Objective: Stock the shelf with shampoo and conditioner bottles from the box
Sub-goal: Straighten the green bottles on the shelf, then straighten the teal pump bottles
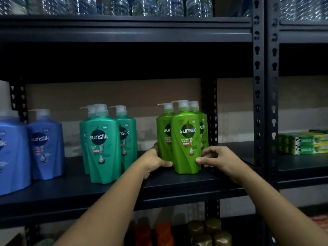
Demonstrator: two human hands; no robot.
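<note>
Head view. I have both hands on the front light-green Sunsilk shampoo bottle (186,139), right of centre in the frame, standing upright on the black metal shelf (177,183). My left hand (154,160) curls round its lower left side, thumb on the front face and fingers reaching behind, where they also seem to touch the light-green bottle behind it (164,132). My right hand (215,157) pinches the lower right edge between thumb and bent fingers. A third light-green bottle (202,125) stands behind on the right, close to the rear upright.

Finding: the bottle appears seated on its base; the step in hand is, in my judgement, squaring it up. To do it well I would turn it from the base, not the pump, until the label faces straight out, and keep it just ahead of the two behind so neither tips.

Left of centre stand three teal Sunsilk bottles (103,142), label forward; I would match their spacing and setback from the shelf edge. Blue Sunsilk bottles (46,144) stand at far left. The box is not in view.
</note>
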